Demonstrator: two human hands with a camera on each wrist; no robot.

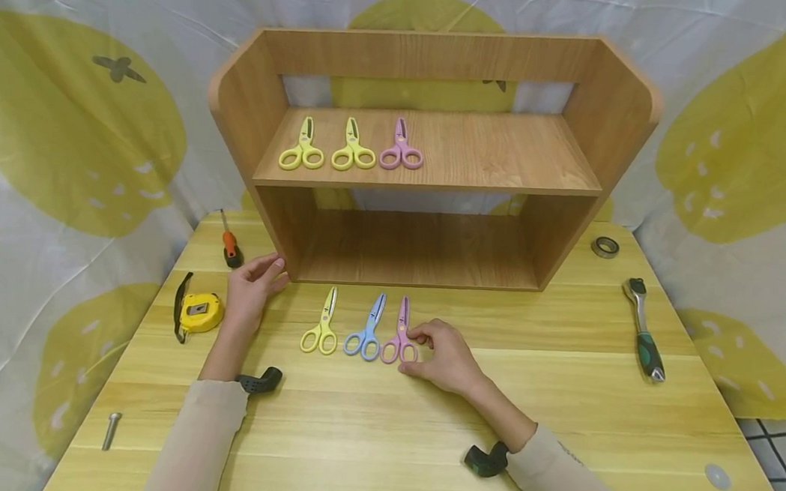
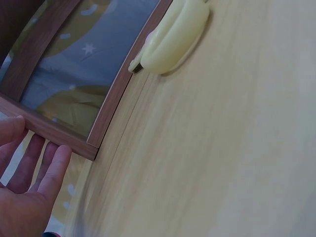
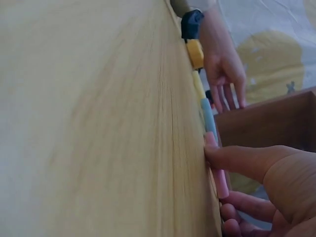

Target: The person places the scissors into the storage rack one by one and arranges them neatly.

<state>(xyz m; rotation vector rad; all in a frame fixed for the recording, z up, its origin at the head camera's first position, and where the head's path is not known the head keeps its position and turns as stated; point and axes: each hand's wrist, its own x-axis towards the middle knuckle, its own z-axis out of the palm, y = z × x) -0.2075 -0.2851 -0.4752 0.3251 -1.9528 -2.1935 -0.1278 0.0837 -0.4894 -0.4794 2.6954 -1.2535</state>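
Note:
Three small scissors lie in a row on the wooden table [image 1: 422,427]: yellow [image 1: 321,331], blue [image 1: 366,334] and pink [image 1: 399,334]. My right hand [image 1: 427,343] pinches the pink scissors [image 3: 220,181] at the handle, thumb on top and fingers curled beneath. My left hand [image 1: 254,286] lies flat with straight fingers, their tips touching the lower left corner of the wooden shelf unit [image 1: 507,151]. In the left wrist view the left hand [image 2: 29,182] reaches the shelf's edge [image 2: 113,98], with the yellow handle [image 2: 175,34] beyond. Two yellow scissors [image 1: 302,146] and a pink pair [image 1: 402,147] sit on the upper shelf.
A yellow tape measure [image 1: 200,310] and an orange screwdriver [image 1: 229,239] lie left of the left hand. A ratchet wrench [image 1: 645,328] and a metal ring [image 1: 605,247] lie at the right. A bolt [image 1: 110,429] rests front left, a washer [image 1: 717,476] front right.

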